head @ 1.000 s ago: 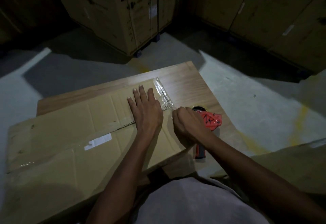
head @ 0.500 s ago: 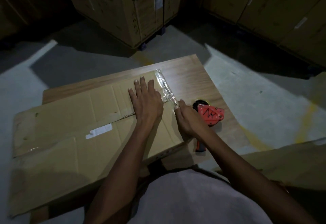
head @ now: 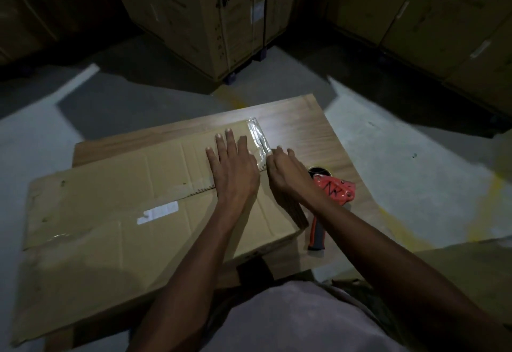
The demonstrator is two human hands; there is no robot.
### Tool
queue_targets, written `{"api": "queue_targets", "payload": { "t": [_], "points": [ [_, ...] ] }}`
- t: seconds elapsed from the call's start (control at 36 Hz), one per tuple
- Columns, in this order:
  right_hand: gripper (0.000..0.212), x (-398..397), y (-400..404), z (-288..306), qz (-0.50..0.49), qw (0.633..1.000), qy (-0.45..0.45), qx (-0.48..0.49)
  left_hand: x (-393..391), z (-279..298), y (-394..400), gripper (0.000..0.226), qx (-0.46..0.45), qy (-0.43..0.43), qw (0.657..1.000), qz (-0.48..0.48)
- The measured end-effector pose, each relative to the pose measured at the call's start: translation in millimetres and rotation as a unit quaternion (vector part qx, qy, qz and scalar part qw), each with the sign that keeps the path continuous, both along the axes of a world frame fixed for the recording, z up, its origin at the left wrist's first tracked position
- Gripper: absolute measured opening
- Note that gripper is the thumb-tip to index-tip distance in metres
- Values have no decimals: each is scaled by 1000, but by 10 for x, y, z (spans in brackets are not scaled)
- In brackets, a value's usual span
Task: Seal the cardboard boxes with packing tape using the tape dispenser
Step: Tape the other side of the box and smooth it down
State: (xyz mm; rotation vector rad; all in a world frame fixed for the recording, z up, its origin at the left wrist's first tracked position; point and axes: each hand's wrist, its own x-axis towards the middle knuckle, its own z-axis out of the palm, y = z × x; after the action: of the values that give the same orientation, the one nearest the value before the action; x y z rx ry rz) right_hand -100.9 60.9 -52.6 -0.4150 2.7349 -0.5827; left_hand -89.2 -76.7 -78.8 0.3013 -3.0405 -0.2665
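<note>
A person works bare-armed, the left hand (head: 232,171) and right hand (head: 285,174) without gloves, rings or watch, both forearms uncovered, wearing a pale greyish garment (head: 293,321) seen below the arms.

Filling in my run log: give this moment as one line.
left hand: flat on cardboard box | right hand: smoothing tape strip | tape dispenser: lying on table

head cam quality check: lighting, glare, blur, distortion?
Head view: dim overall, the stacked cartons behind nearly lost in shadow; brighter patches on the floor. Glare on the clear tape at the box edge. Wide-angle bending toward the frame edges. Both hands, left hand and right hand, fairly sharp; the tape dispenser readable.
</note>
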Motion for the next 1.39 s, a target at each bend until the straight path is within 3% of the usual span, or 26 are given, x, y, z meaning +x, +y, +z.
{"api": "queue_targets", "payload": {
  "t": [0.19,0.39,0.5,0.72,0.83,0.94,1.17,1.31,1.39],
  "points": [
    [16,-600,-364,172,-35,999,-5,-19,26,74,17,55,4,-15,1000,-2],
    [31,-913,-524,172,-76,993,-34,-84,0,103,16,54,17,-21,1000,4],
    [46,-703,-435,94,-87,989,-36,-110,12,85,21,55,15,-16,1000,7],
    [30,163,31,54,-80,984,-64,-145,9,59,3,57,1,-18,1000,0],
    [38,644,316,4,-75,986,-86,-121,7,50,-6,57,1,-14,1000,0],
    [32,894,441,-44,-87,985,-98,-113,24,41,9,57,-4,-6,1000,1],
    [46,435,238,-110,-33,999,-37,-19,18,47,8,58,0,-10,1000,-2],
    [34,-31,-2,-35,-20,999,-34,-24,22,52,6,58,-8,-17,1000,-1],
    [40,-324,-198,58,-36,998,-31,-34,26,54,16,58,-10,-20,1000,0]
  ]
}}
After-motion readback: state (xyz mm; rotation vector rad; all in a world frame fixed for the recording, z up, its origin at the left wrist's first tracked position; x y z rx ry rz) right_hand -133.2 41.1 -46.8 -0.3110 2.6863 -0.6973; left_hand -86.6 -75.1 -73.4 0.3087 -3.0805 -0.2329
